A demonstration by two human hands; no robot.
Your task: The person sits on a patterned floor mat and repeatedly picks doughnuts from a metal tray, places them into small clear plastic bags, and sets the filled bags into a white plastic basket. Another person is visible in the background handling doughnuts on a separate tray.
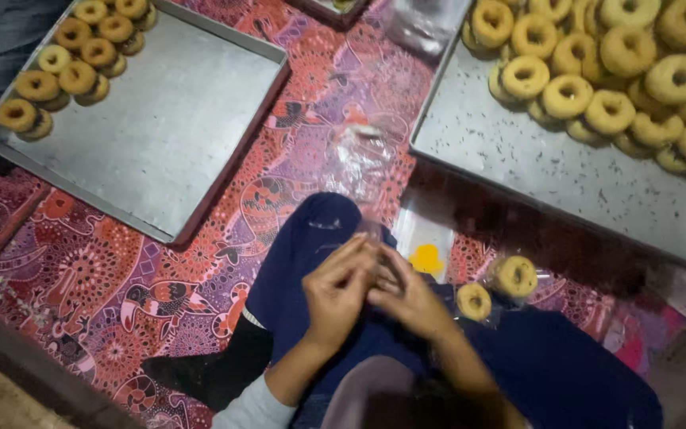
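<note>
Over the dark blue trouser knee [311, 238], the left hand [335, 290] and the right hand [406, 298] meet with their fingertips pinched together on a thin clear plastic bag [375, 234], which is blurred and hard to trace; both hands close narrowly on its film, and nothing else is in either grip. The film looks slippery, so a loose pinch could let it slide out or tear where the fingers pull it apart. Just to the right of the hands, two bagged ring-shaped pastries [495, 287] rest on the lap, near its edge; a shift of the leg could roll them onto the patterned red mat [89, 270]. A small yellow piece [426, 258] lies on a clear sheet just beyond the hands. Farther out, a heap of loose clear bags [363, 151] sits on the mat between two metal trays. The left tray [168, 111] holds a few browner rings at its far corner. The right tray [533, 167] carries a crowded pile of pale rings [613, 71], stacked on one another, and a careless reach could topple them.
</note>
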